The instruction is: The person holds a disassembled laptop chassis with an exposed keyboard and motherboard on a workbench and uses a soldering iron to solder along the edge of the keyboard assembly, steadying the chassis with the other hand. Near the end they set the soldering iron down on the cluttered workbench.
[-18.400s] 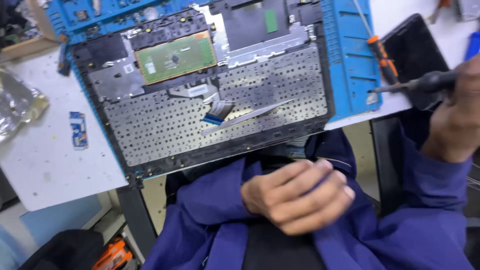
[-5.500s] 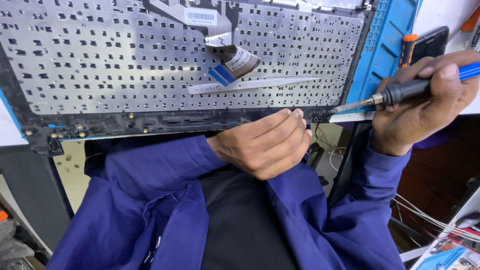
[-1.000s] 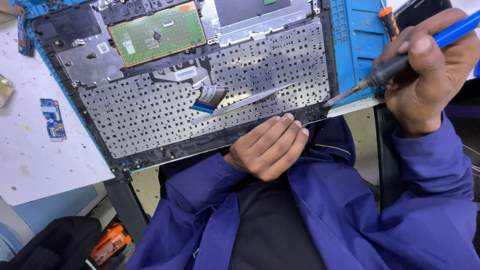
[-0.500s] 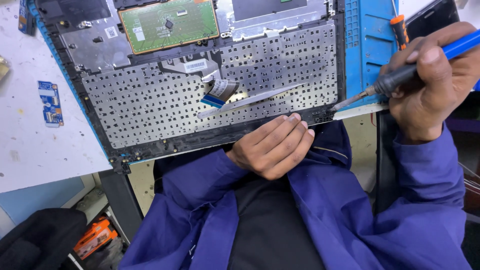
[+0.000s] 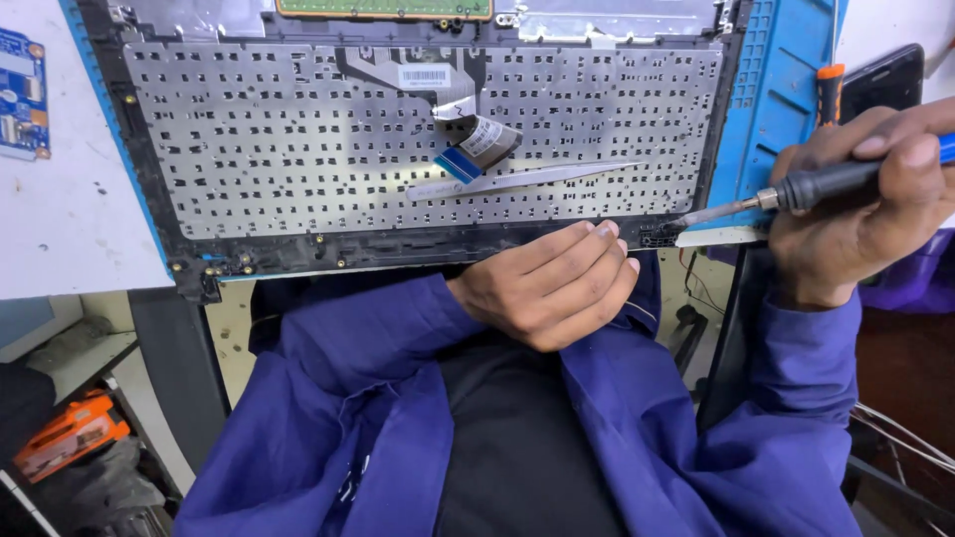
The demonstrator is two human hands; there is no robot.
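An opened laptop case (image 5: 249,249) lies upside down on the bench, its perforated metal keyboard back (image 5: 298,139) facing up. A ribbon cable with a blue end (image 5: 468,149) curls at its middle, beside a thin metal strip (image 5: 557,177). My right hand (image 5: 865,199) grips a soldering iron (image 5: 806,187), whose tip touches the case's near right corner (image 5: 662,234). My left hand (image 5: 552,288) rests against the near edge of the case with fingers together and holds nothing.
A blue work mat (image 5: 771,99) lies under the case at right, with an orange-handled screwdriver (image 5: 828,89) and a dark phone (image 5: 880,85) beyond it. A small blue circuit board (image 5: 20,104) sits on the white bench at left. An orange tool (image 5: 65,438) lies below.
The camera has moved closer to the case, so it fills more of the view. The iron's tip stays at the near right corner and my left hand stays at the near edge.
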